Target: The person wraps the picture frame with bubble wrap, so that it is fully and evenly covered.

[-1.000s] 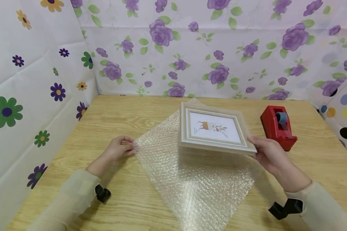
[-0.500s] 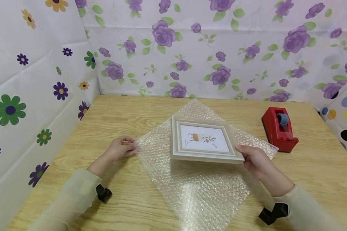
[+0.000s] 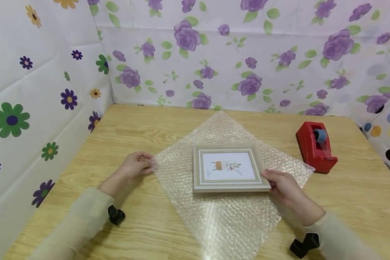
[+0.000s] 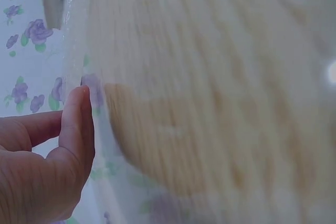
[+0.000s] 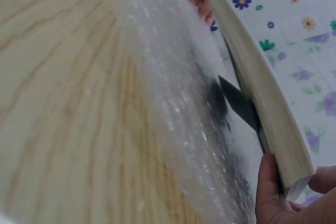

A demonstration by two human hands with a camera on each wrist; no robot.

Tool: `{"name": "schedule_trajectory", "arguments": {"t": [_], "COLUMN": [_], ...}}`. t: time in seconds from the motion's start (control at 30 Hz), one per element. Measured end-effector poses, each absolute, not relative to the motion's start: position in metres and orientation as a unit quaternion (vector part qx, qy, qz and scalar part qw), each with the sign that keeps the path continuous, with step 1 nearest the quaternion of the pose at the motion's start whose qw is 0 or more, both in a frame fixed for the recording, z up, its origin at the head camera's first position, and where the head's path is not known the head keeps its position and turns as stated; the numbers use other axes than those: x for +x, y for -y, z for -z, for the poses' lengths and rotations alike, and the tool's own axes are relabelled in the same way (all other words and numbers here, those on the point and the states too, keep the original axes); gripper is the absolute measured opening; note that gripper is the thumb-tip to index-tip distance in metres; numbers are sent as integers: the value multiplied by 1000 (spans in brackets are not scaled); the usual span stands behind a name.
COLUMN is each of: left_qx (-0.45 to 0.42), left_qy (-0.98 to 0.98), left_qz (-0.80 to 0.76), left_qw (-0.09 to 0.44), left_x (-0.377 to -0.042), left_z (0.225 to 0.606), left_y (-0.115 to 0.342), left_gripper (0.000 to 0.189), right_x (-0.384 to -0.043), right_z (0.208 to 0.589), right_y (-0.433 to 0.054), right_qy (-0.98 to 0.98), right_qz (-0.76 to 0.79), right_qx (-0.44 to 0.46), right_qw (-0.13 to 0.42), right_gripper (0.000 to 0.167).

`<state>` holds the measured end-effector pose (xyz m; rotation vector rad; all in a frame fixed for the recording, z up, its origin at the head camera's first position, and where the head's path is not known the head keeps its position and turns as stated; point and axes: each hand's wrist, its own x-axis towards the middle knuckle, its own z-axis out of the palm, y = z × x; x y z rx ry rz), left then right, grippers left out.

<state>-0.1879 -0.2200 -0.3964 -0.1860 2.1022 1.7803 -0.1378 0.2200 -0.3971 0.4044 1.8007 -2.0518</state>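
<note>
My right hand (image 3: 284, 184) grips the right edge of a cream picture frame (image 3: 229, 168), thumb on top and fingers underneath. The frame lies face up, low over a square of clear bubble wrap (image 3: 227, 216). From the right wrist view, a dark stand leg (image 5: 239, 103) sticks out from the frame's back toward the wrap, with a gap under the frame. My left hand (image 3: 134, 167) rests at the wrap's left corner. Its extended fingers (image 4: 79, 124) touch the corner in the left wrist view, and the thumb stands apart from them.
A red tape dispenser (image 3: 316, 148) with a blue roll stands at the back right, close to the wrap's right corner. The wooden table (image 3: 139, 126) meets flowered cloth (image 3: 221, 65) at the back and left.
My right hand has brought the picture frame left, nearer and down over the bubble wrap, levelling it. The wrap's far and right corners now show. My left hand has stayed at its corner.
</note>
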Motion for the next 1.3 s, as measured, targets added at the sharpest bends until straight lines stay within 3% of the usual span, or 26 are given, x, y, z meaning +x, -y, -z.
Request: {"name": "schedule_trajectory", "arguments": {"t": [0.1, 0.5, 1.0, 1.3], "left_qx": [-62, -62, -68, -69], "left_qy": [-750, -754, -764, -759], "left_qz": [-630, -624, -614, -620], "left_qw": [191, 193, 188, 188], "left_x": [-189, -191, -195, -198], "left_z": [397, 395, 395, 400], "left_y": [220, 220, 221, 222], "left_gripper": [36, 37, 36, 35], "right_x": [-137, -139, -139, -140], "right_z": [399, 401, 401, 400], "right_y": [-218, -213, -210, -212], "right_qy": [-655, -654, -749, -840], "right_qz": [715, 716, 625, 515], "right_qx": [155, 167, 135, 81], "right_qw": [187, 180, 172, 151], "right_gripper": [68, 69, 65, 53]}}
